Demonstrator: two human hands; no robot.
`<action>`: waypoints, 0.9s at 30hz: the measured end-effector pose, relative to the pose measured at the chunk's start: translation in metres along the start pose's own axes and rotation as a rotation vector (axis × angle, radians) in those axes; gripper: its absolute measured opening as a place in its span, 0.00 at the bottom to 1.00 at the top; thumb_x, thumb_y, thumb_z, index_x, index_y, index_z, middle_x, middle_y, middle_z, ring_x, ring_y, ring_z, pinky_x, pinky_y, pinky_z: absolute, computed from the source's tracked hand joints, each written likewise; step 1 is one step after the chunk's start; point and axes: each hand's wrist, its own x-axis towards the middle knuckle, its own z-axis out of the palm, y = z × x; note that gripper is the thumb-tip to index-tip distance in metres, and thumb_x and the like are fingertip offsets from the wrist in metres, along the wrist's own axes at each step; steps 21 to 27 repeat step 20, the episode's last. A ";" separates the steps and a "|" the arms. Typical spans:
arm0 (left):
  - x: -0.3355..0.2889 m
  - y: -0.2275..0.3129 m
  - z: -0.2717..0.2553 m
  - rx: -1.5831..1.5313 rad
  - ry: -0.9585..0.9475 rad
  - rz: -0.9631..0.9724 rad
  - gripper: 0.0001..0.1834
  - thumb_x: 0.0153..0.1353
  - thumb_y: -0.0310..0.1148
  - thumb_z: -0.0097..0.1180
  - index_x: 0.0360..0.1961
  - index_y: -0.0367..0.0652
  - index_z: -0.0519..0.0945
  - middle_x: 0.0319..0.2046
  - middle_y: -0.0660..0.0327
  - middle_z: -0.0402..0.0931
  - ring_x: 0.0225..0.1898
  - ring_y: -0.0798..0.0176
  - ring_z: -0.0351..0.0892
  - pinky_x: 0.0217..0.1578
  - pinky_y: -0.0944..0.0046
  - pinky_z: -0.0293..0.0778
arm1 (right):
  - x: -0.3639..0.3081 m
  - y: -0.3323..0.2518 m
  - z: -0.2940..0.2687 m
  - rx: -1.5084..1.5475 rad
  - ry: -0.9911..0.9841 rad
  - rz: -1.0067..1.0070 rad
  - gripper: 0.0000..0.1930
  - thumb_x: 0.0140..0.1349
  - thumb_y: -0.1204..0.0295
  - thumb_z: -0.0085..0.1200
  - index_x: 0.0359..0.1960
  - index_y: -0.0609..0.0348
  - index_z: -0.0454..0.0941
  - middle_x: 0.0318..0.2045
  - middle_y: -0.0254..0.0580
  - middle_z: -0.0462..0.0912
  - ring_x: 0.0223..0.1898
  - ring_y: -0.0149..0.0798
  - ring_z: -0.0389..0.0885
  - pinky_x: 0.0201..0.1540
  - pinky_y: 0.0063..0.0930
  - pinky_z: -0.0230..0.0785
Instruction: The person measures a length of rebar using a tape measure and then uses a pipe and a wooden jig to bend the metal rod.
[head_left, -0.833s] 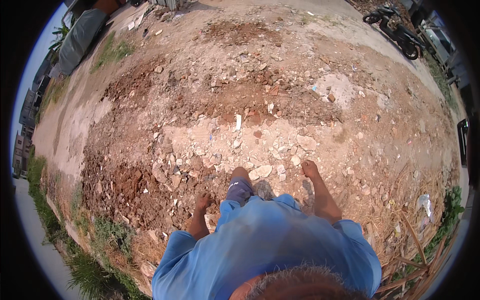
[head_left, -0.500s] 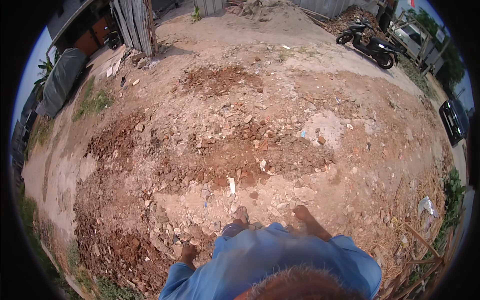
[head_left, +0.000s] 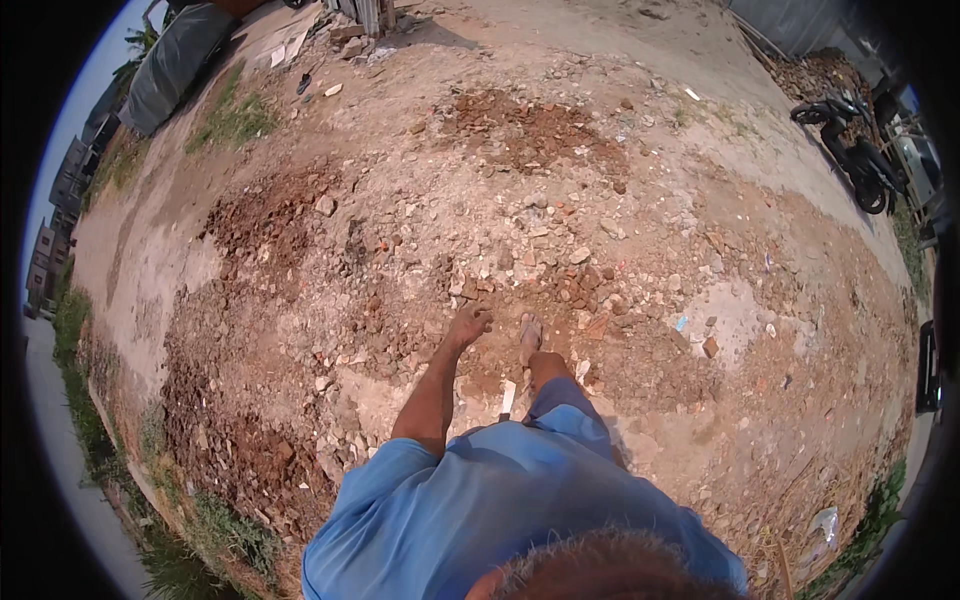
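Note:
My left hand [head_left: 469, 326] swings out ahead of my body over the rubble, with its fingers loosely bent, slightly apart and holding nothing. Nearest to it are broken stones and reddish soil, which it does not appear to touch. One foot in a sandal [head_left: 530, 335] is planted just to the right of that hand. A white strip [head_left: 508, 398] lies on the ground close to the front of my blue shirt [head_left: 500, 480]. My right hand is out of the picture.
Broken bricks and stones [head_left: 590, 285] cover the uneven ground, with a red soil patch [head_left: 535, 130] farther off. A black motorbike [head_left: 855, 165] stands at the far right. A vehicle under a grey cover [head_left: 180, 65] is at the far left. Weeds [head_left: 235, 535] edge the near left.
I have moved forward over the rubble, and the view has shifted. My left arm has swung forward; my right hand has gone out of view. The sandalled foot now shows farther ahead.

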 end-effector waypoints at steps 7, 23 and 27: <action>0.115 0.016 -0.085 0.666 -0.001 -0.077 0.21 0.57 0.45 0.57 0.42 0.37 0.81 0.31 0.53 0.83 0.27 0.58 0.83 0.34 0.56 0.79 | 0.130 -0.217 -0.134 0.061 -0.084 0.082 0.12 0.62 0.69 0.45 0.33 0.60 0.80 0.22 0.44 0.80 0.20 0.40 0.79 0.18 0.28 0.67; 0.257 0.040 -0.325 -0.007 0.372 -0.701 0.33 0.59 0.41 0.57 0.65 0.45 0.63 0.43 0.50 0.80 0.36 0.54 0.85 0.30 0.58 0.79 | 0.507 -0.585 -0.325 0.264 0.174 -0.053 0.10 0.62 0.67 0.44 0.39 0.56 0.74 0.22 0.39 0.75 0.16 0.34 0.76 0.11 0.24 0.61; 0.257 0.040 -0.325 -0.007 0.372 -0.701 0.33 0.59 0.41 0.57 0.65 0.45 0.63 0.43 0.50 0.80 0.36 0.54 0.85 0.30 0.58 0.79 | 0.507 -0.585 -0.325 0.264 0.174 -0.053 0.10 0.62 0.67 0.44 0.39 0.56 0.74 0.22 0.39 0.75 0.16 0.34 0.76 0.11 0.24 0.61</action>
